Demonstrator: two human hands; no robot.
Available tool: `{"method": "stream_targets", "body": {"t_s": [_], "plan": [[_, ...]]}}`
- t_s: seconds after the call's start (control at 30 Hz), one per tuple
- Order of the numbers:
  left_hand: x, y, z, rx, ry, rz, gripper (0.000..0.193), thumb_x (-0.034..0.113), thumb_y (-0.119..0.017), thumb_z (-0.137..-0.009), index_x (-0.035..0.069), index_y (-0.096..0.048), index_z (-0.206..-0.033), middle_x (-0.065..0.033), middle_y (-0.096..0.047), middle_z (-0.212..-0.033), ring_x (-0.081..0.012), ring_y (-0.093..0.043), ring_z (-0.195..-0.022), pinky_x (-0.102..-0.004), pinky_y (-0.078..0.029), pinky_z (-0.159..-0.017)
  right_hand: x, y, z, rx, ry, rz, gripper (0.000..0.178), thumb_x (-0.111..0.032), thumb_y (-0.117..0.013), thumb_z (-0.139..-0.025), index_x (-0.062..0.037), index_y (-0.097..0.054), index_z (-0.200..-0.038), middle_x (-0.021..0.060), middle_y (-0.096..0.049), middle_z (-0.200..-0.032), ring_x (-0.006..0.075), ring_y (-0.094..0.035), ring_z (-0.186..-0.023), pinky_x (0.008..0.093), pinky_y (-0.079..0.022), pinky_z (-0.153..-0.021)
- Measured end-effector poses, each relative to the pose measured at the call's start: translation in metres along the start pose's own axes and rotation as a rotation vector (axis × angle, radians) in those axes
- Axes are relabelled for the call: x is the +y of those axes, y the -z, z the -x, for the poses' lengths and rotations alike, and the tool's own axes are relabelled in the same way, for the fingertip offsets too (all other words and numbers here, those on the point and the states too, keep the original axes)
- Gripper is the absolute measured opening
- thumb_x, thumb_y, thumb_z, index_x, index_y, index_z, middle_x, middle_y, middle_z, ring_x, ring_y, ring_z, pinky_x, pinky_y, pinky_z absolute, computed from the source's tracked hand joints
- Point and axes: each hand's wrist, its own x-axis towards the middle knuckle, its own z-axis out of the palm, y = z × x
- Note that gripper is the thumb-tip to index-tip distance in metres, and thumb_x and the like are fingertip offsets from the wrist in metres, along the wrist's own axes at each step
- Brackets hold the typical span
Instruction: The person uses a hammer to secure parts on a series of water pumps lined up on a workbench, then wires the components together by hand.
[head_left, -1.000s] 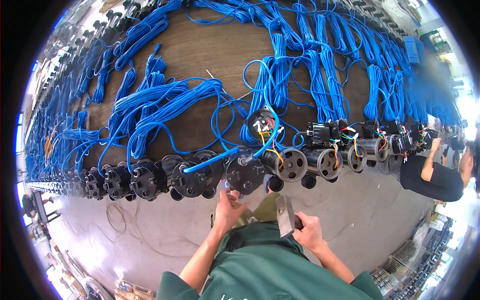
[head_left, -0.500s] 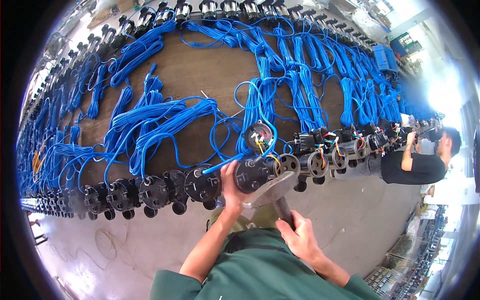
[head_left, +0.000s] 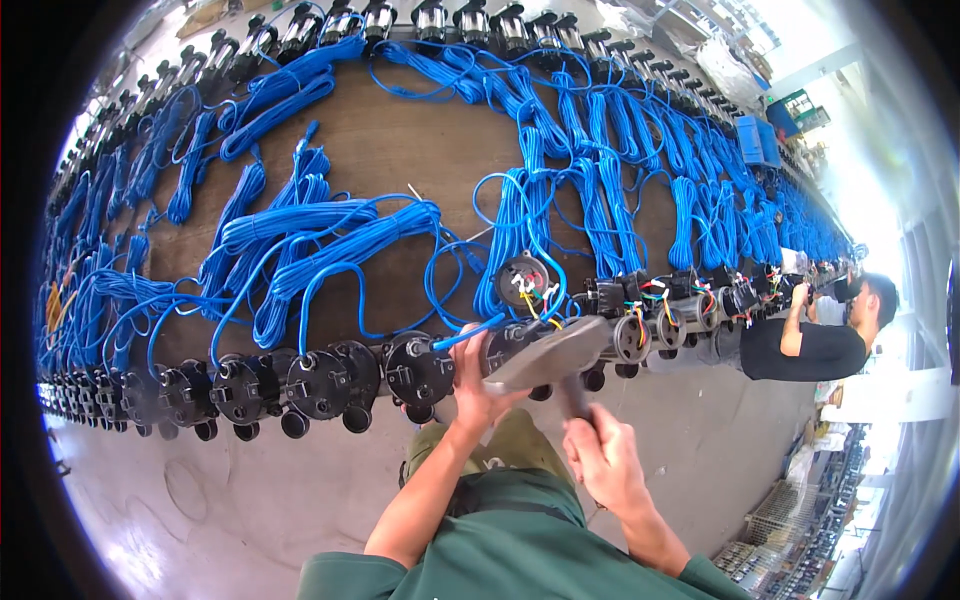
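My right hand is closed round the handle of a hammer. The hammer's broad, worn metal head hangs in front of a round black motor housing at the table's near edge. Against the left side of that housing, my left hand has its fingers wrapped; the hammer head hides part of the grip. A blue cable runs from the housing's neighbourhood over my fingertips. Just beyond lies an open round cap with coloured wires in it.
More black housings line the near edge, and steel-bodied units stand along the far edge. Coiled blue cables cover much of the brown tabletop. At the right, a person in black works at the same table.
The hammer has moved up and now covers more of the housing. My right hand has risen slightly with it. My left hand stays at the housing, while the whole view has shifted a little.
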Motion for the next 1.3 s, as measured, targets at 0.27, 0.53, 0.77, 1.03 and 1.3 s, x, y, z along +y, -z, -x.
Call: {"method": "stream_targets", "body": {"t_s": [0.27,0.53,0.77,1.03,1.3], "plan": [[0.004,-0.001,0.002,-0.043,0.03,-0.064,0.115,0.02,-0.1,-0.042,0.007,-0.051,-0.145,-0.0177,-0.056,-0.141,-0.0395,-0.052,-0.131,-0.0522,-0.04,-0.113,0.056,-0.026,-0.031,0.022,-0.064,0.297,0.034,-0.032,-0.059,-0.109,0.0018,-0.063,-0.104,0.0256,-0.067,-0.075,0.0434,-0.067,-0.066,0.0463,-0.049,-0.058],[0.0,-0.003,0.038,-0.061,0.192,-0.136,0.123,0.015,-0.098,-0.061,-0.004,-0.024,-0.158,-0.026,-0.041,-0.155,-0.0369,-0.047,-0.141,-0.0477,-0.04,-0.118,0.052,0.062,-0.005,-0.16,-0.03,-0.319,0.022,-0.018,-0.078,-0.096,-0.0049,-0.061,-0.089,-0.0059,-0.055,-0.068,0.0055,-0.048,-0.059,0.0291,-0.037,-0.052],[-0.042,-0.032,0.086,-0.35,1.081,0.069,0.069,0.027,-0.091,-0.076,0.002,-0.061,-0.133,-0.0186,-0.063,-0.133,-0.0295,-0.064,-0.117,-0.0453,-0.052,-0.099,0.146,0.065,-0.015,0.12,0.076,-0.129,0.026,-0.022,-0.074,-0.099,-0.0015,-0.065,-0.087,0.0012,-0.058,-0.066,0.013,-0.049,-0.056,0.0312,-0.043,-0.056],[-0.072,-0.06,0.106,-0.071,0.51,0.028,0.053,0.008,-0.08,-0.076,0.005,-0.063,-0.126,-0.0055,-0.07,-0.111,-0.0184,-0.067,-0.097,-0.0357,-0.056,-0.086,0.163,0.079,-0.018,-0.109,-0.135,-0.061,0.036,-0.03,-0.079,-0.096,-0.0013,-0.06,-0.083,0.0002,-0.051,-0.062,0.0102,-0.045,-0.06,0.0317,-0.04,-0.056],[-0.077,-0.059,0.111,-0.102,0.557,-0.043,0.059,0.016,-0.082,-0.077,0.006,-0.061,-0.131,-0.0067,-0.066,-0.12,-0.0224,-0.064,-0.106,-0.0403,-0.053,-0.092,0.154,0.065,-0.008,-0.147,-0.157,-0.064,0.033,-0.025,-0.08,-0.093,-0.0006,-0.061,-0.082,-0.0008,-0.051,-0.062,0.0095,-0.045,-0.059,0.0319,-0.039,-0.054]]}}
